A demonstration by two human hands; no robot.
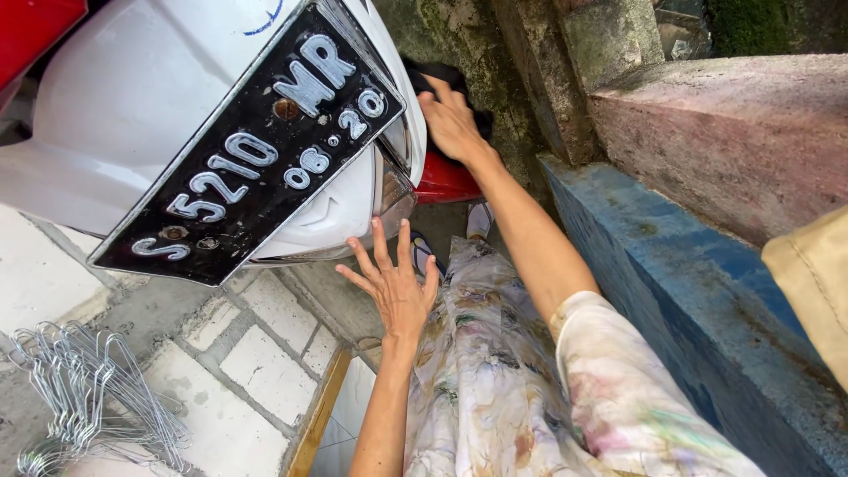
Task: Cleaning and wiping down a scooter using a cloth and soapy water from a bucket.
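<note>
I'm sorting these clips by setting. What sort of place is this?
Probably an outdoor yard or parking spot beside a house. A white scooter stands on paving tiles, close to a mossy concrete wall, with wire hangers piled on the ground.

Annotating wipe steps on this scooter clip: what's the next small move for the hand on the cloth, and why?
Probably a short wipe stroke down the white scooter body toward the red panel. The right hand presses a dark cloth flat against the side beside the headlight, fingers spread on it. The left hand is open below the headlight, holding nothing.
</note>
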